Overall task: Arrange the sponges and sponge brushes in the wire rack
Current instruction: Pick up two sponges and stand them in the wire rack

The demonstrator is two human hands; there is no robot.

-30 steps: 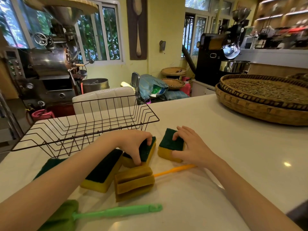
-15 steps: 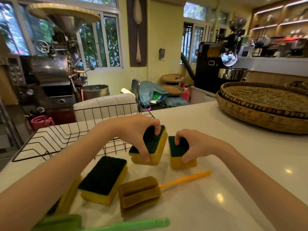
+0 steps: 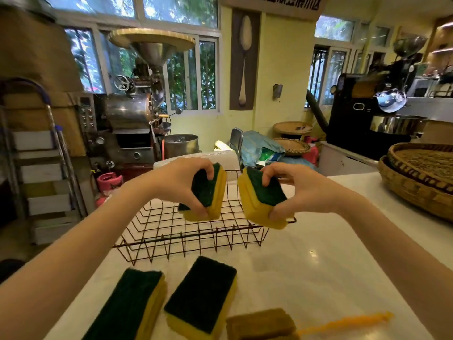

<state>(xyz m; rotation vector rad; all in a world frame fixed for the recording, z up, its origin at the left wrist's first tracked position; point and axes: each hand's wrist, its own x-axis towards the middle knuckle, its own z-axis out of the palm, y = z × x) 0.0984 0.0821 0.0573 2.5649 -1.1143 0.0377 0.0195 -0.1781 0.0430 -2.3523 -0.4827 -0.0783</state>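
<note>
My left hand (image 3: 181, 182) grips a yellow sponge with a green scrub face (image 3: 208, 192), held up over the dark wire rack (image 3: 186, 231). A second sponge of the same kind (image 3: 262, 200) is in my right hand (image 3: 294, 190), above the rack's right end. Nothing is visible inside the rack. On the white counter near me lie two more green-topped sponges (image 3: 130, 305) (image 3: 203, 295). At the bottom edge lies a brown sponge brush (image 3: 262, 323) with an orange handle (image 3: 348, 322).
A large woven basket tray (image 3: 416, 182) sits on the counter (image 3: 331, 253) at the right. Beyond the counter's far edge are a white chair back (image 3: 196, 159), roasting machines and a ladder (image 3: 49, 153) on the left.
Both hands have lifted their sponges off the counter and carried them up and forward over the rack. The view has tilted up; the green-handled brush has dropped out of view.
</note>
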